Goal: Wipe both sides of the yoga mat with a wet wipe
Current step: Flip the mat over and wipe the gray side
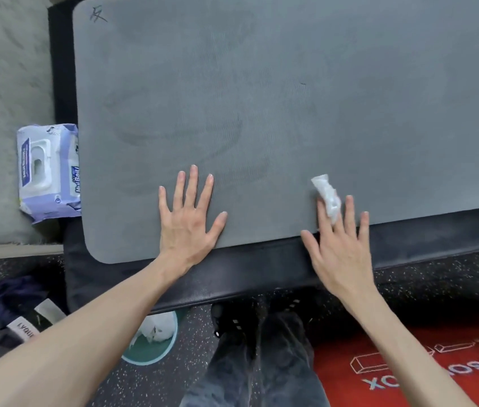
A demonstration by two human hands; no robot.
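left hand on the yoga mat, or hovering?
Touching. The head view shows the left hand lying flat, fingers spread, on the grey yoga mat near its front edge, with no gap.

yoga mat (pixel 291 98) cut off (right edge)

Black padded bench (pixel 261 277) with a leather-like top, running left to right. Pale grey fuzzy rug (pixel 3 83) at upper left. Dark speckled rubber floor (pixel 150 386) below the bench. Round teal bin (pixel 156 348) on the floor by the bench edge, crumpled white tissue inside. Red floor mat (pixel 408 374) with white outline graphics and lettering at lower right. Dark blue cloth heap (pixel 9 298) with white labels at lower left.
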